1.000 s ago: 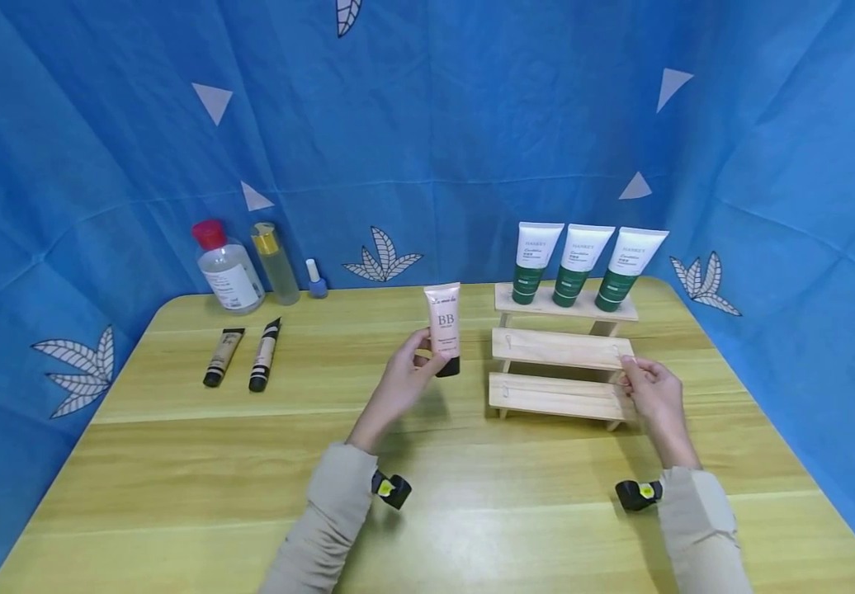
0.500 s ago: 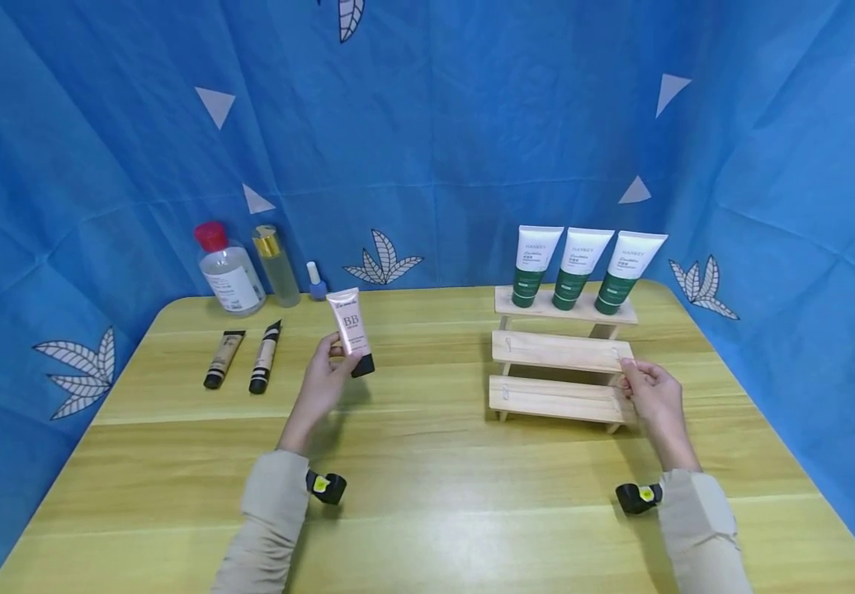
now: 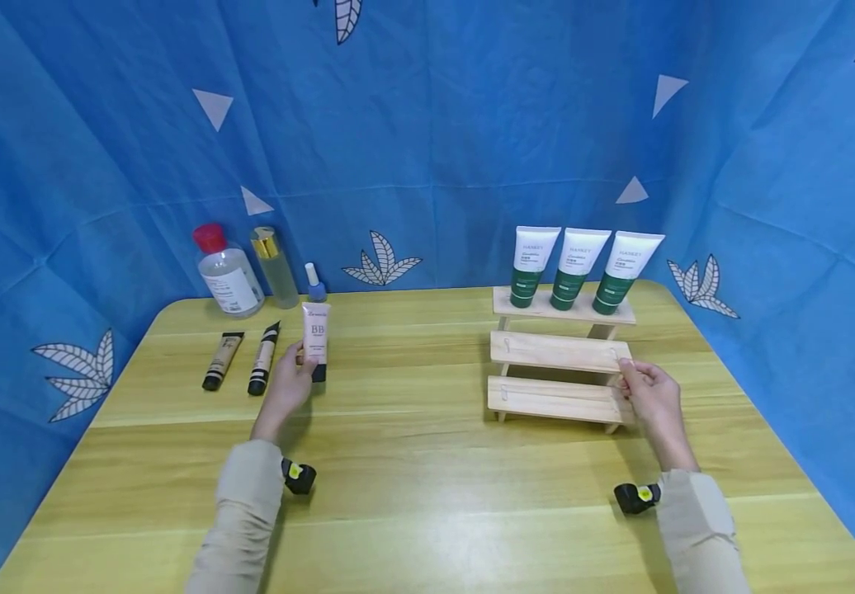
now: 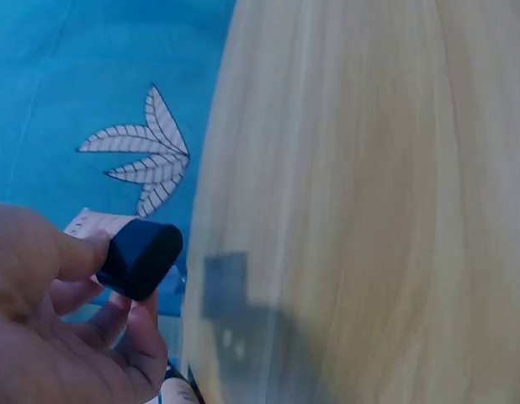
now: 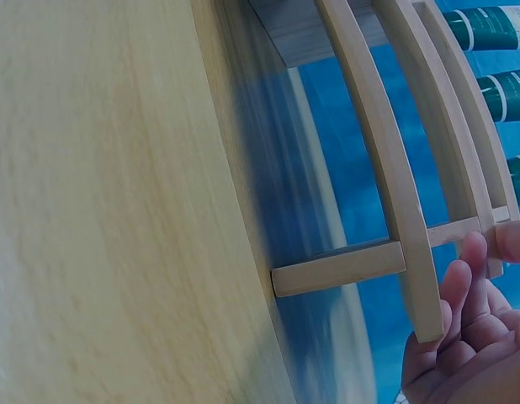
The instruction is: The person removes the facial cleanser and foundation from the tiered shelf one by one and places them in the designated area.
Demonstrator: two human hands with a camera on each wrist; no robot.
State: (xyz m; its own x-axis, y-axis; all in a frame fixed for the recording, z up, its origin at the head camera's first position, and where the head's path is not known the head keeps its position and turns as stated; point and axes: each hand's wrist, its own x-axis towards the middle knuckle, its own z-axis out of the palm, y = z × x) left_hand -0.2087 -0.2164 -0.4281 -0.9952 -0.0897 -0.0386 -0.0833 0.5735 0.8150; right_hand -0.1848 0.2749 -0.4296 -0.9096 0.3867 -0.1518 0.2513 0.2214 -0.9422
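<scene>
My left hand [image 3: 290, 386] grips a pale pink BB cream tube [image 3: 315, 330] near its black cap, upright above the table's left half. In the left wrist view the black cap [image 4: 138, 257] sticks out between thumb and fingers, over the table surface. On the right, my right hand [image 3: 654, 400] pinches the right end of the middle tier of a three-tier wooden stand [image 3: 561, 350]. Three white and green cream tubes [image 3: 578, 268] stand on the stand's top tier. The right wrist view shows thumb and fingertips [image 5: 473, 248] on the tier's end.
Two small tubes, one gold [image 3: 223, 360] and one beige [image 3: 263, 358], lie left of my left hand. Behind them stand a red-capped bottle [image 3: 229, 272], a gold-capped bottle [image 3: 275, 268] and a blue nail polish bottle [image 3: 315, 285]. A blue curtain [image 3: 427, 132] hangs behind the table.
My left hand has carried the BB cream tube leftward, from beside the stand to near the small tubes, and turned it upright. My right hand stays at the stand.
</scene>
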